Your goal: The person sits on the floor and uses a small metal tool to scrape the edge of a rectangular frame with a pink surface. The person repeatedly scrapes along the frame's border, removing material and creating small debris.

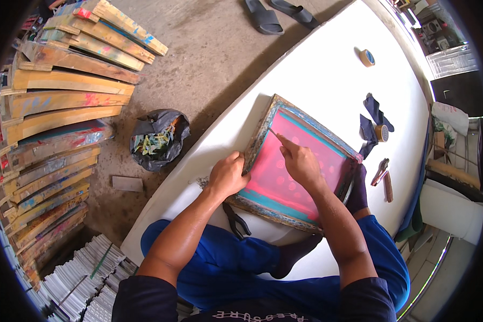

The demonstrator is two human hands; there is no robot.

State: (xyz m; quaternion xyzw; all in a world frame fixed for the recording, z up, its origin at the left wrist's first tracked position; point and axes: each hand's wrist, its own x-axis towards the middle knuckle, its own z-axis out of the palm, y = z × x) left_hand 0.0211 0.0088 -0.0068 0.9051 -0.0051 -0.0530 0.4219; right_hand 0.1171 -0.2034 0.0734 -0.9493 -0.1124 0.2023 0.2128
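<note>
Here, thin tool (274,132) (slanting up-left), right hand (300,163), pink screen frame (298,161)

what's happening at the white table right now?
A person sits on the white table with a wooden-framed printing screen with pink mesh in front of them. The left hand grips the frame's left edge. The right hand holds a thin stick-like tool at the frame's upper-left inner edge. Black-handled pliers lie by the frame's near edge, and two tape rolls lie further off.
</note>
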